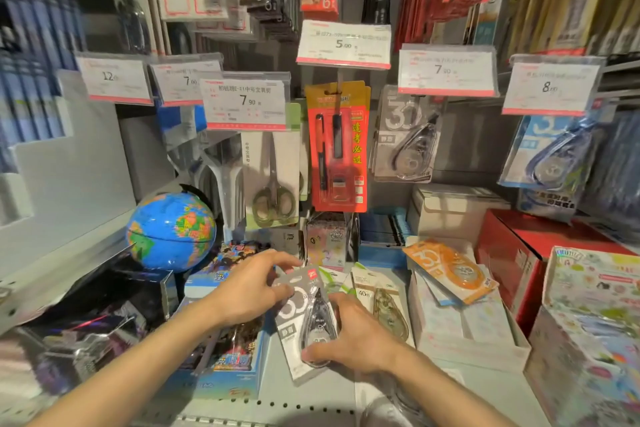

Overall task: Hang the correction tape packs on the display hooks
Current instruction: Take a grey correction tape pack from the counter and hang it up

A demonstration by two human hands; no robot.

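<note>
Head view shows both my hands low over the shelf, closed on one grey correction tape pack (304,319). My left hand (249,291) pinches its upper edge with the fingers, and my right hand (349,336) grips the lower end around the clear bubble. The pack is still down here, well below the hooks. Up on the wall, grey packs (405,139) already hang under a price tag (446,71), and blue packs (554,152) hang further right. Loose ones remain on the shelf: a brown pack (381,302) just beside my right hand and an orange pack (450,270) on a stack. I judge the job is partly done, with several left to hang.
</note>
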